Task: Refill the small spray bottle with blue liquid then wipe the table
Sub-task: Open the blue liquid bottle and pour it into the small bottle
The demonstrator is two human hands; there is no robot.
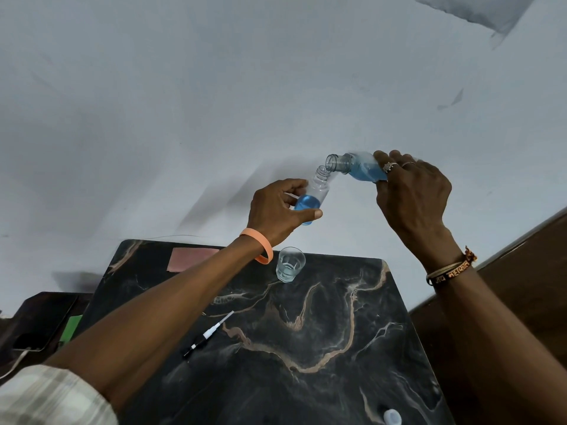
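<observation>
A: Left hand (276,210) is wrapped round the small spray bottle (311,194), held up above the dark surface (337,348), neck tilted up and to the right.

B: Yep, and right hand (414,191) is clamped on the bigger bottle (356,167), lying nearly sideways, mouth pointing left at the small one's opening.

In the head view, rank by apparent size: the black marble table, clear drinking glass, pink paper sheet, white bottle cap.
1. Black marble table.
2. Pink paper sheet, partly hidden by the arm.
3. Clear drinking glass, nearly alike.
4. White bottle cap, cut off by the frame.
</observation>
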